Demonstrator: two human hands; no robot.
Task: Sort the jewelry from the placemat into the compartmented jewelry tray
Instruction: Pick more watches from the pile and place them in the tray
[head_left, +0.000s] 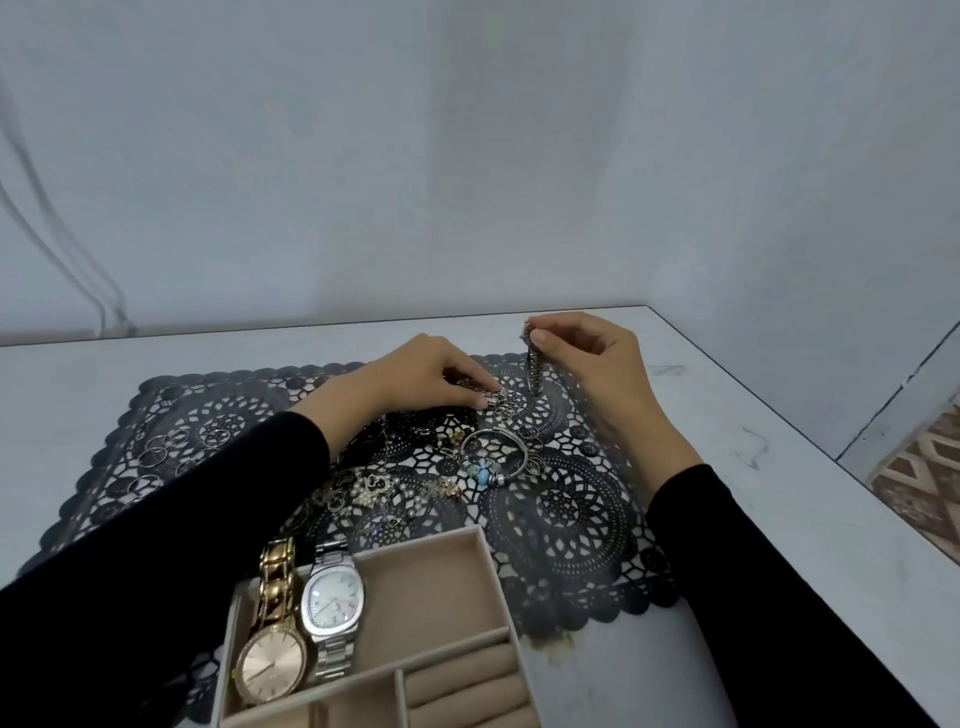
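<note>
1. right hand (587, 358): thumb and fingers pinch the top end of the link band (534, 371). The band hangs w/ long axis vertical, its lower end at or just above the placemat (561, 509).
2. left hand (431, 374): just beside the band, fingers curled, tips pinching a small link chain (488, 399) on the mat. Whether it's joined to the band: cannot tell.
3. jewelry tray (426, 597): lies wearer-ward of both hands, nearer the left forearm. Next move prob. draws the band back and inward.
4. Band: silver-grey metal, narrow, segmented. Clasp blurred.
</note>
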